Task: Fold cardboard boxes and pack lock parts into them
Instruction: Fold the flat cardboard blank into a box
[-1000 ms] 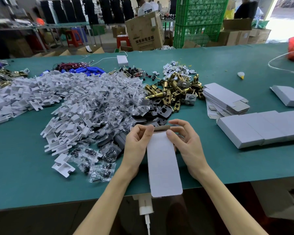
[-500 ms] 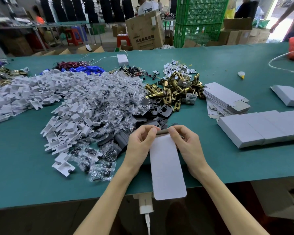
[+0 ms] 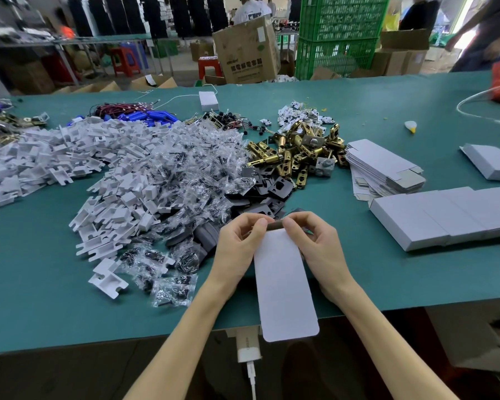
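From the head camera I see both forearms reaching forward over the near edge of the green counter [image 3: 41, 284]. My left hand [image 3: 237, 243] and right hand [image 3: 315, 243] meet at the far end of a flat white cardboard box [image 3: 285, 287], fingers curled and thumbs pinching its brown inner flap. The smooth, round-cornered panel hangs toward me past the counter edge. Just beyond the hands lie matte black plates [image 3: 272, 192], shiny brass latches [image 3: 298, 151], crinkly clear screw bags [image 3: 185, 174] and white plastic inserts [image 3: 113, 174]. To the right sit a stack of flat box blanks [image 3: 381, 166] and a row of folded boxes [image 3: 433, 215].
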Available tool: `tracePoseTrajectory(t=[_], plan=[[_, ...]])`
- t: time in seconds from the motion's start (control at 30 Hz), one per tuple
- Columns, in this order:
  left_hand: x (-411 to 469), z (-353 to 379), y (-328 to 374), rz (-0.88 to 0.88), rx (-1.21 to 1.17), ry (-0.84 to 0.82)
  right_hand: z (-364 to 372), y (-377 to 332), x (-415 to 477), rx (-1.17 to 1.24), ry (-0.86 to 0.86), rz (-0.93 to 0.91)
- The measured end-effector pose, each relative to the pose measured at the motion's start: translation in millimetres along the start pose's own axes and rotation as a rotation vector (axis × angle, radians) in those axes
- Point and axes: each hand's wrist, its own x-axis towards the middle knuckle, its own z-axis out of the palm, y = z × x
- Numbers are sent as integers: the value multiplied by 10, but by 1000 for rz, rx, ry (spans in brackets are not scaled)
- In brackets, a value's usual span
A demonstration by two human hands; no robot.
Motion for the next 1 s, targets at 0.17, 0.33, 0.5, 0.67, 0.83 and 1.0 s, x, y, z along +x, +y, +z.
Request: tracePoseTrajectory(t=[0.17, 0.33, 0.5, 0.67, 0.83, 1.0], plan=[[-5, -20, -10, -12, -21, -22, 8, -4, -1, -28, 33, 25], [-4, -5, -8, -31, -27, -31, 14, -4, 2, -80, 49, 38], [5, -3, -26, -29, 21, -32, 9, -3, -1, -113, 25, 44], [24, 0, -52, -48, 9, -24, 15, -18, -3, -129, 21, 32], [24, -13, -49, -66, 9, -26, 22, -30, -3, -133, 19, 31], [20, 0, -51, -56, 46, -12, 25, -28, -8, -157, 12, 19]])
